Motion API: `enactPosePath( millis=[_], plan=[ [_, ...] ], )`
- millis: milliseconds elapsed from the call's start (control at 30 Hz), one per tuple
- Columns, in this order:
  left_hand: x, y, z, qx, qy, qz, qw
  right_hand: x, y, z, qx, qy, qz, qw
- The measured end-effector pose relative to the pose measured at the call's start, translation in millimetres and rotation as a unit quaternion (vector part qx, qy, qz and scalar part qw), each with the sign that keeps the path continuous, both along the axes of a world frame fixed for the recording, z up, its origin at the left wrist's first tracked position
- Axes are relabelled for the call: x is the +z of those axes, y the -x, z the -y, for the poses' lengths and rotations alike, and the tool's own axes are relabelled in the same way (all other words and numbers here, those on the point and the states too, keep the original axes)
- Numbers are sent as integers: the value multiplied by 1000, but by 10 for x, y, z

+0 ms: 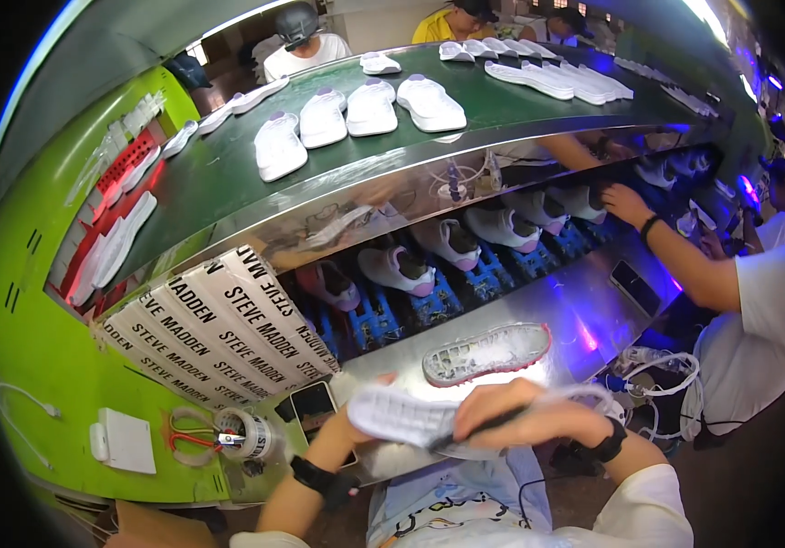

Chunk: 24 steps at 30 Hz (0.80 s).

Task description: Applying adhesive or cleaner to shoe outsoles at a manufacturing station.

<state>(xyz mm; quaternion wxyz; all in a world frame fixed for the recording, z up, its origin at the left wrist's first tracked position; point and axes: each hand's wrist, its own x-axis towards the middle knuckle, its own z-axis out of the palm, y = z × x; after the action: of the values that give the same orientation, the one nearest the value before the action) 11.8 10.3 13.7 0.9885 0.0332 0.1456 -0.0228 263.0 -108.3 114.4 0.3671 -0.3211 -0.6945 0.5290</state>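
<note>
A white shoe sole (392,416) is held up over the front edge of the metal bench, blurred by motion. My left hand (356,427) is closed on its left end, partly hidden behind it. Over the sole's right end, my right hand (513,413) has its fingers closed round a dark slender tool (495,426); its tip is too smeared to identify. A pale tube (579,393) curves beside that hand. Just beyond both hands, another sole (488,354), whitish with a red edge, lies on the brightly lit bench.
Shoe uppers (397,269) stand on blue racks (474,285) in the channel ahead. White soles (372,108) lie on the green belt (319,183) above. A phone (315,404), a cup with scissors (244,434) and a printed box (219,324) sit left. A co-worker's hand (628,205) reaches in from the right.
</note>
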Motion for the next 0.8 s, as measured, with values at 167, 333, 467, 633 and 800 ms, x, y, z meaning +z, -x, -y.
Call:
enactPosePath(
  millis=[167,333,467,633,800],
  plan=[
    [198,-512,679,407,-108,104,901,95,344,80,-156,169,63,971],
    [94,-612,746,447,-5,116,887,-222,613,28,-235,-211,51,947],
    [145,-578,686,517,-82,10,852,-111,556,-8,-208,-21,-52,977],
    [165,-500,607,415,-58,84,904,51,467,85,-64,216,-51,973],
    [290,-496,487,322,-152,98,929,-24,247,37,21,246,16,969]
  ],
)
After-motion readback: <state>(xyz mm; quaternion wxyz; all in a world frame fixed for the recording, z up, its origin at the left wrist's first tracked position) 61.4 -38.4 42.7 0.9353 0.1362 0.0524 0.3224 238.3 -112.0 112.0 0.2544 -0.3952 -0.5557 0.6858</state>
